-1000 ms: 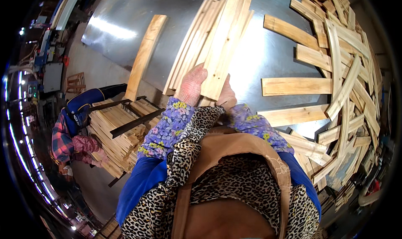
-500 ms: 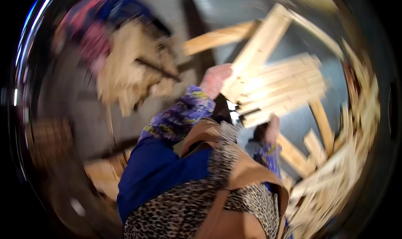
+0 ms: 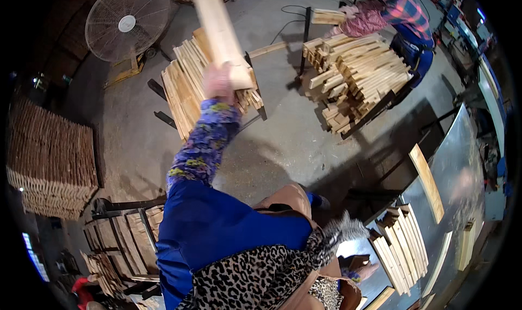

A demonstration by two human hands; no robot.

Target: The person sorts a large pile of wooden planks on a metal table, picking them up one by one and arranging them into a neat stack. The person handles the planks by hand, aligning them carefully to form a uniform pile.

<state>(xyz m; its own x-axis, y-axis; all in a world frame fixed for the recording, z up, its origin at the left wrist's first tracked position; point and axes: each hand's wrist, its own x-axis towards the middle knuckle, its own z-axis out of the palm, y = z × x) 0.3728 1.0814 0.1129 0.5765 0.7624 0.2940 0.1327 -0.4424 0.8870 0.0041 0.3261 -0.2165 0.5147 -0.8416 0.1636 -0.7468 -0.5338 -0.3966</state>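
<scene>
My left hand (image 3: 219, 83) is stretched out ahead, closed round the near end of a pale wooden board (image 3: 217, 30). That board is blurred and points away from me over a stack of wooden strips (image 3: 182, 92) on a low rack. My right hand (image 3: 367, 271) is low at the right, by the metal table (image 3: 454, 163). Its fingers look stretched out with nothing in them, close to a row of pale wooden strips (image 3: 401, 247) lying side by side on the table.
A co-worker (image 3: 410, 16) stands beside another wood stack (image 3: 364, 73) at the far right. A large fan (image 3: 126, 23) stands at the far left. A tall wood pile (image 3: 51, 152) is at the left, and a loaded rack (image 3: 122, 242) at the lower left. Single boards (image 3: 427, 182) lie on the table.
My view and body have turned left, away from the table to the floor stacks. My left hand has carried the board from the table to over a stack. The right hand stays near the table strips.
</scene>
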